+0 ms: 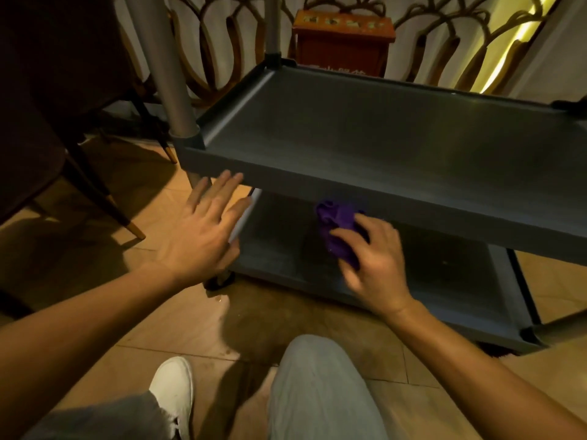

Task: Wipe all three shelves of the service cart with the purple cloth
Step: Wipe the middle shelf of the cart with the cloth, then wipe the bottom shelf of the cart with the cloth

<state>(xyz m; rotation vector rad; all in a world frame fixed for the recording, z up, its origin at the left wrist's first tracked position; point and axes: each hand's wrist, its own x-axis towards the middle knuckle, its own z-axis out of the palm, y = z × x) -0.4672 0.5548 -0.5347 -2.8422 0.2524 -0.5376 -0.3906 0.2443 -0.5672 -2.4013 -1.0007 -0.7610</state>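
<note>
The middle shelf (365, 192) overhangs the bottom shelf (286, 268), leaving a low open gap along the front.

A dark chair (47, 122) stands left; a red wooden box (341, 42) behind.

Floor: warm tan tiles (95, 312), dimly lit.
Left: dark chair (47, 106) with brass-tipped legs.
Rear: ornate curved screen (444, 36); red wooden box (341, 42).
Light: yellow strip (508, 49), upper right.
</note>
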